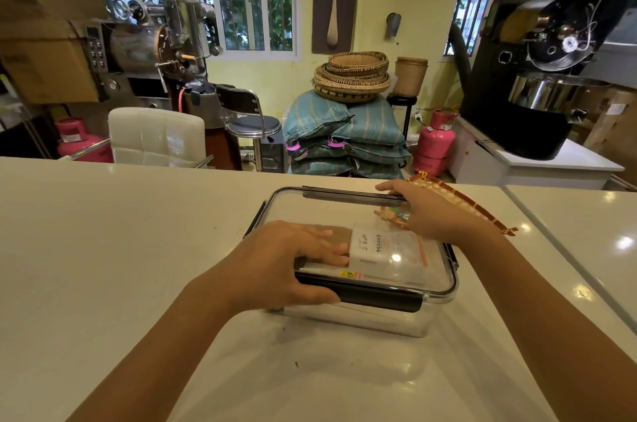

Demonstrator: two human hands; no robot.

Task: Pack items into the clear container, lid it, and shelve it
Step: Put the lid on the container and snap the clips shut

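A clear container (pixel 362 320) stands on the white counter (pixel 120 249) in front of me, with a clear lid (pixel 324 208) on top that has dark clip flaps along its edges. Through the lid I see a white packet (pixel 386 254) and a brown packet (pixel 339 233) inside. My left hand (pixel 289 263) lies on the near left of the lid, thumb hooked over the dark front flap (pixel 379 299). My right hand (pixel 424 211) presses flat on the far right of the lid, fingers reaching the back flap (pixel 344 197).
An orange patterned pouch (pixel 458 201) lies on the counter just behind my right hand. Beyond the counter stand a white chair (pixel 155 135), a stool, stacked sacks with baskets, pink gas cylinders and two roasting machines. A second counter (pixel 586 225) adjoins on the right.
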